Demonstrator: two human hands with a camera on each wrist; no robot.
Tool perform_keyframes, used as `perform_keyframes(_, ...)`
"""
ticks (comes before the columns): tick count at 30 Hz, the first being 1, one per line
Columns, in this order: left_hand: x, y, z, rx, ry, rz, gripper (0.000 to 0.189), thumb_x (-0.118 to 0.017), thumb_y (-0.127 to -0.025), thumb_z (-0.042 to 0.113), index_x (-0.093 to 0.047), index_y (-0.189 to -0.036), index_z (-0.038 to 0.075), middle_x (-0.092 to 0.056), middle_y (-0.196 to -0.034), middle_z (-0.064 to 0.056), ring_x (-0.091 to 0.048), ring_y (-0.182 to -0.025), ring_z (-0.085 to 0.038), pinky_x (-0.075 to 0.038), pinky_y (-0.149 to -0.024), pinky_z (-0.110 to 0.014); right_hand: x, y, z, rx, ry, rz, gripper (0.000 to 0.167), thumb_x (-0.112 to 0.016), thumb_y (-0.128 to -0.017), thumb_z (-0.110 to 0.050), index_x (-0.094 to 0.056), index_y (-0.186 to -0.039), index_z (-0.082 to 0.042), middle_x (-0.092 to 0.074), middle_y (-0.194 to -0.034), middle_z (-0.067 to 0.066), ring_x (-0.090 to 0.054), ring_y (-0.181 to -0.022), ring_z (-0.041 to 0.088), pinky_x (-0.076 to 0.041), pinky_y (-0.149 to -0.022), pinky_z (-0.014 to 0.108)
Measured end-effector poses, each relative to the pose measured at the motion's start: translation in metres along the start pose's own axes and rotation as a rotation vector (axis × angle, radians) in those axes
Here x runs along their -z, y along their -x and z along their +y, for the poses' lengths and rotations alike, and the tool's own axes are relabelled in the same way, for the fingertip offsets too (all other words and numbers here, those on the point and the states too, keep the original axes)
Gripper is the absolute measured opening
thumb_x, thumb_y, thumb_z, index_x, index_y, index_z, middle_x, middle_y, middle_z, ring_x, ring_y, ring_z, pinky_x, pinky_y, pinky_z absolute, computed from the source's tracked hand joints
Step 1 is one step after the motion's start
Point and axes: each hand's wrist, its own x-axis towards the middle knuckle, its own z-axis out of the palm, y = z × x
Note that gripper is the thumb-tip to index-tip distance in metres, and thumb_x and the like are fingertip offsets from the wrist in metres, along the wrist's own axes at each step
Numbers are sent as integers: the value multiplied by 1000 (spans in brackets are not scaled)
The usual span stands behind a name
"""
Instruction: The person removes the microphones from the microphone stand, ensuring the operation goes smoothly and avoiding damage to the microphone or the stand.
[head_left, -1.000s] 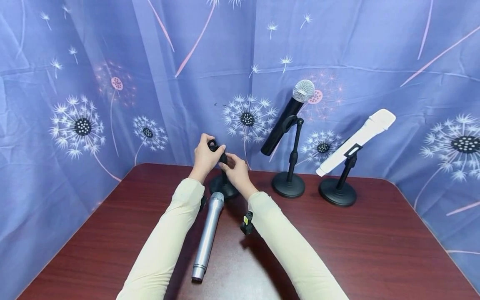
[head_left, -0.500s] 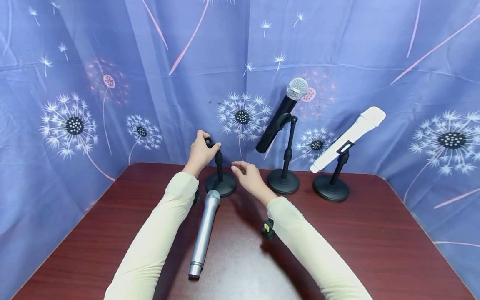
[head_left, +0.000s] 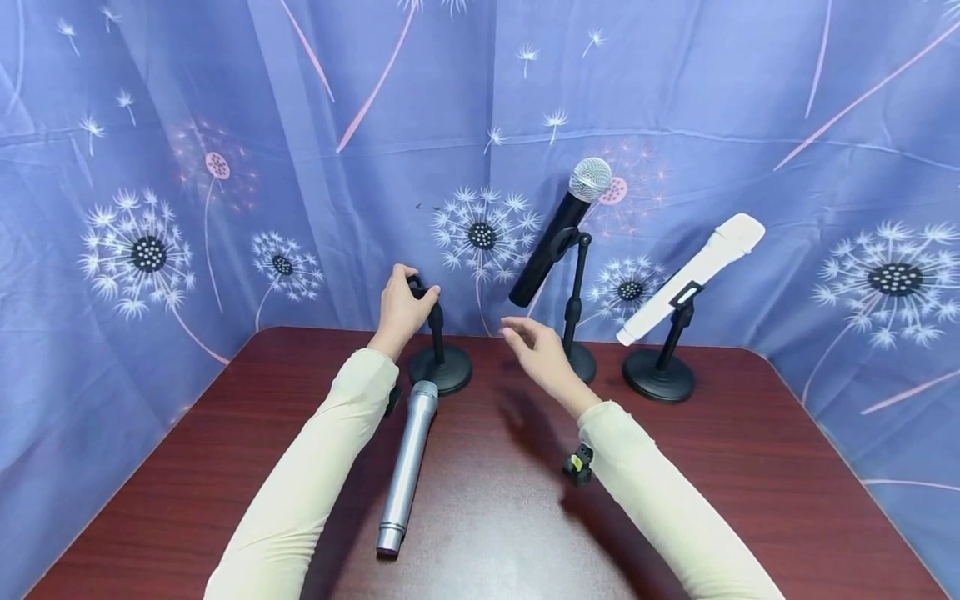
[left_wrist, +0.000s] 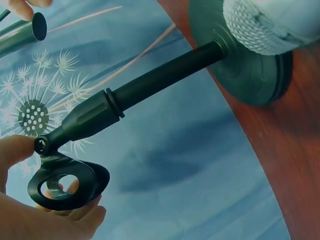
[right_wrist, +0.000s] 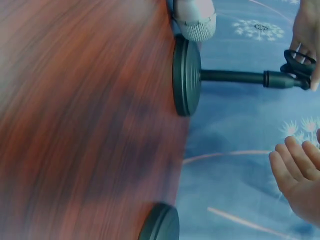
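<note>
"Three stands on the table; let's take the one without a microphone, the bare stand, as our landmark. What's at its top?"

"The left hand, thumb and fingers pinching the clip."

"And the silver microphone?"

"Lying on the table in front of the bare stand, head end just beside its base. Whether they touch, I can't tell. Neither of the hands has hold of it."

"The right hand?"

"Raised to the right of the bare stand, apart from it, fingers loosely extended and holding nothing."

"Further right?"

"The middle stand, with the black microphone tilted head up; then, farthest from the bare stand, the right stand with the white microphone, also tilted."

"So which step is this?"

"I'd judge it's readying the clip, perhaps setting its angle; the silver microphone isn't mounted yet."

"And the next move?"

"It probably calls for the free right hand to pick up the silver microphone and line it up with the clip's ring, with the left hand steadying the joint against swinging."
</note>
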Motion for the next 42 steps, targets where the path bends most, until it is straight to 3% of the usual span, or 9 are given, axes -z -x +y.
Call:
perform_keyframes(4, 0, -1, -2, -25, -27, -3, 47, -64, -93, 25, -45, -129, 2, -51, -128, -19, -49, -118, -34, -42, -98, -45, 16, 10, -18, 6, 3, 25, 28, -54, -98, -6, -60, -120, 10, -65, -112, 27, -63, -105, 35, -49, -91, 46)
perform_keyframes(7, 0, 0, -1, -43, -38, -8, 48, -63, -94, 24, -46, -132, 1, -50, -128, -19, -48, -120, -35, -41, -98, -45, 23, 12, -19, -12, -7, 50, 27, -54, -97, -2, -60, -120, 11, -64, -111, 29, -63, -104, 39, -49, -88, 50)
perform_keyframes(9, 0, 1, -1, -54, -44, -12, 47, -62, -94, 23, -47, -133, 2, -50, -128, -19, -47, -119, -35, -41, -98, -46, 25, 11, -7, -1, 6, 79, 26, -55, -97, -4, -61, -119, 9, -66, -110, 26, -64, -102, 37, -50, -86, 47)
perform_keyframes(16, 0, 2, 1, -105, -79, -24, 45, -61, -94, 22, -50, -133, 2, -49, -129, -18, -48, -116, -35, -44, -95, -46, 38, 11, 11, -4, 15, 233, 23, -57, -97, -7, -65, -116, 4, -69, -107, 21, -66, -99, 32, -49, -77, 18)
perform_keyframes(19, 1, 2, 2, -122, -93, -16, 43, -63, -94, 20, -51, -132, 2, -49, -128, -18, -51, -114, -34, -45, -94, -45, 42, 11, 14, -11, -11, 305, 23, -57, -96, -4, -65, -116, 4, -68, -108, 22, -64, -100, 32, -46, -75, 13)
perform_keyframes(22, 1, 3, 3, -144, -110, -12, 42, -64, -93, 16, -53, -131, 2, -49, -130, -18, -51, -113, -35, -45, -94, -45, 46, 12, 16, -31, -15, 372, 26, -56, -95, -2, -62, -119, 5, -67, -111, 21, -62, -103, 30, -46, -77, 16)
perform_keyframes(28, 1, 6, 5, -207, -147, 7, 42, -64, -91, 11, -54, -131, 2, -48, -136, -16, -50, -119, -34, -40, -100, -46, 52, 11, 20, -87, -13, 475, 34, -55, -95, -1, -55, -128, 6, -60, -122, 22, -58, -111, 32, -47, -91, 41)
perform_keyframes(36, -1, 14, 4, -410, -177, 66, 37, -63, -91, 6, -57, -126, -1, -51, -136, -16, -40, -133, -31, -22, -115, -43, 52, 2, 38, -154, -52, 451, 43, -57, -93, 0, -47, -134, 8, -53, -129, 27, -52, -118, 38, -43, -97, 49)
perform_keyframes(42, -6, 22, 8, -560, -160, 87, 33, -62, -90, 4, -60, -123, -1, -55, -131, -16, -43, -130, -32, -23, -114, -46, 49, -1, 57, -244, -93, 384, 44, -57, -94, -2, -45, -136, 7, -53, -129, 28, -52, -119, 37, -41, -101, 47)
